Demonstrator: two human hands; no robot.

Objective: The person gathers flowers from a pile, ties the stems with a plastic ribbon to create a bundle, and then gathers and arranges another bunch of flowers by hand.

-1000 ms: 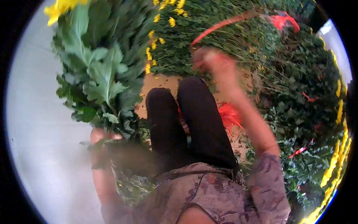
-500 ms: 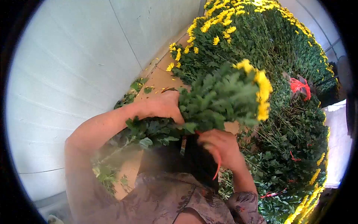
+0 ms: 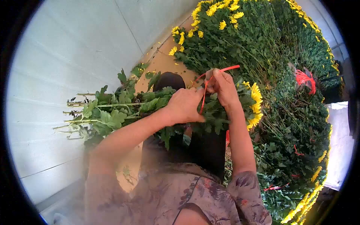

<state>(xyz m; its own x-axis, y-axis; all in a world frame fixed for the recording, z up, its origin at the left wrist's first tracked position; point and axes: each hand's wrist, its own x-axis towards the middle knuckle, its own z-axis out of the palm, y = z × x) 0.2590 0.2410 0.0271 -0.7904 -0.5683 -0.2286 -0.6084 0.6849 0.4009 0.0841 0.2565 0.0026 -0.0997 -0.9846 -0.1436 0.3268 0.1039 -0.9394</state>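
Observation:
A bunch of yellow chrysanthemums (image 3: 255, 107) lies across my lap, its cut stems (image 3: 84, 103) pointing left and its blooms right. My left hand (image 3: 183, 105) is closed round the middle of the bunch from above, with part of the grip hidden by leaves. A red plastic tie (image 3: 203, 101) runs over the leaves beside my left fingertips. My right hand (image 3: 222, 88) pinches this tie at the upper side of the bunch, and a loose end sticks out to the right past the fingers.
A large heap of chrysanthemum bunches (image 3: 262, 45) fills the right side. A bundle of red ties (image 3: 305, 80) rests on it. A pale wall (image 3: 75, 48) stands at the left. Loose leaves and petals lie on the brown floor (image 3: 168, 60).
The bunch has come down flat across my lap, stems now showing at the left. My right hand has moved up with the red tie, which now crosses the bunch.

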